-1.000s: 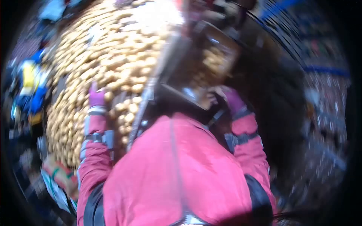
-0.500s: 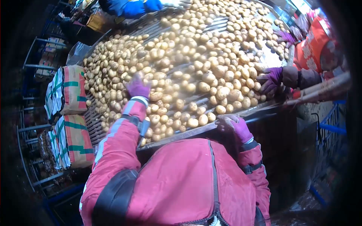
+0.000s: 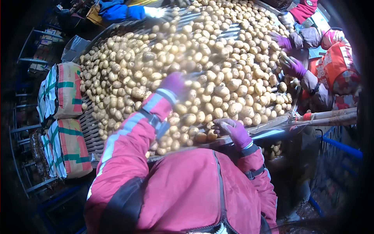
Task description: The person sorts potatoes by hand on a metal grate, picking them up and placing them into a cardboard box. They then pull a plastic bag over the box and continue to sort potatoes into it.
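Potatoes (image 3: 233, 84) lie in a thick layer on a slatted sorting table (image 3: 91, 126). My left hand (image 3: 173, 84), in a purple glove, reaches over the middle of the heap. Motion smears its fingers, so their grip is hidden, and the potatoes around it are blurred too. At the near edge, my right hand (image 3: 235, 132) wears a purple glove with greyish, dirty fingers. Those fingers are apart and slightly bent, pointing left over the nearest potatoes. A potato (image 3: 212, 135) sits just under the fingertips, and I see nothing held.
Two taped paper sacks (image 3: 70, 91) stand at the left. Co-workers' gloved hands (image 3: 294, 67) are among the potatoes on the right; another co-worker's white glove (image 3: 157, 13) is at the far side. Pale poles (image 3: 331, 117) jut out at right, above a blue rail (image 3: 343, 147).
My left hand has swept right across the heap. My right hand has shifted slightly, its fingers now over the edge potatoes. Potatoes have moved, and the co-worker's hands at right have moved up.
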A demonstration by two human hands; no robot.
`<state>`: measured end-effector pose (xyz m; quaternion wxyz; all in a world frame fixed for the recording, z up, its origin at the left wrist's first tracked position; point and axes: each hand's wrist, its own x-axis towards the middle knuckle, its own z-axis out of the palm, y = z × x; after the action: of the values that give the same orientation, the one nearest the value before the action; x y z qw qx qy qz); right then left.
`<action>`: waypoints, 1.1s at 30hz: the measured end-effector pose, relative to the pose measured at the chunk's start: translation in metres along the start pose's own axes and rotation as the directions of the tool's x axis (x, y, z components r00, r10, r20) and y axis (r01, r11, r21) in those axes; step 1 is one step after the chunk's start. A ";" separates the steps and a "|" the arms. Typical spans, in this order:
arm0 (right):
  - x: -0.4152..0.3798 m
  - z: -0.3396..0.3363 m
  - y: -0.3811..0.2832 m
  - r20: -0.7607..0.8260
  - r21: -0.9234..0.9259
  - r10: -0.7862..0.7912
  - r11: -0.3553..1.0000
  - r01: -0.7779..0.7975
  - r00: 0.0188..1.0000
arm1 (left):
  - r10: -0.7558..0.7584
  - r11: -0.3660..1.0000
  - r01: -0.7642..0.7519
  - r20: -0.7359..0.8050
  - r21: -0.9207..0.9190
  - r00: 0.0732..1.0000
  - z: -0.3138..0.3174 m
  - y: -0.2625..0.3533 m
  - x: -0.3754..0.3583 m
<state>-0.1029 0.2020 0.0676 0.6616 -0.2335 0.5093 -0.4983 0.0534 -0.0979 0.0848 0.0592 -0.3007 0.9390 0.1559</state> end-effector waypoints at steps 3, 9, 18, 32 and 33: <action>0.009 -0.006 0.025 -0.014 -0.024 0.009 1.000 -0.009 1.000 | 0.024 0.998 -0.034 -0.167 -0.056 0.986 0.070 -0.065 0.047; 0.018 0.007 0.015 -0.032 -0.099 0.009 0.995 -0.012 0.999 | -0.094 0.984 0.100 -0.048 0.148 0.994 0.058 -0.034 0.062; 0.048 0.029 0.006 -0.086 0.537 0.184 0.837 -0.110 0.979 | 0.660 0.749 -0.655 -0.195 0.097 0.726 0.040 0.028 -0.012; 0.011 0.024 0.004 -0.209 -0.004 -0.114 0.993 0.116 0.971 | 0.228 0.951 -0.147 -0.298 0.271 0.927 0.051 -0.060 0.109; 0.005 0.028 -0.002 -0.242 0.269 0.053 0.963 0.014 0.969 | 0.024 0.990 -0.007 -0.123 0.138 0.992 0.026 -0.042 0.099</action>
<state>-0.0788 0.1912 0.0772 0.6234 -0.0726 0.5177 -0.5814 -0.0022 -0.1757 0.0287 0.0198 -0.2978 0.9517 0.0724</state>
